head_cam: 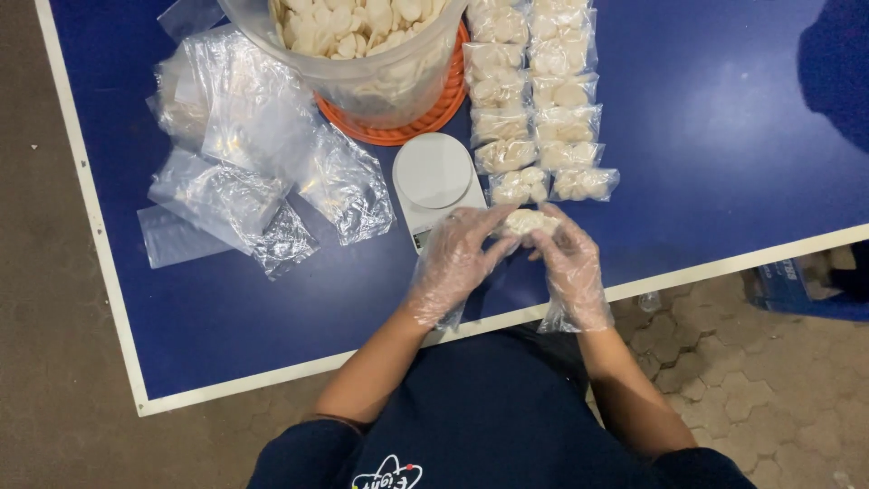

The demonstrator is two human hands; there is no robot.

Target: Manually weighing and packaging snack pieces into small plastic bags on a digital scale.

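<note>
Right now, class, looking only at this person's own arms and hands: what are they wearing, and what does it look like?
Both the left hand and the right hand wear thin, clear disposable plastic gloves, loose and crinkled, with baggy cuffs ending at the wrists. The forearms are bare. Dark navy short sleeves cover the upper arms, matching the navy shirt, which has a small white printed emblem on it.
</note>
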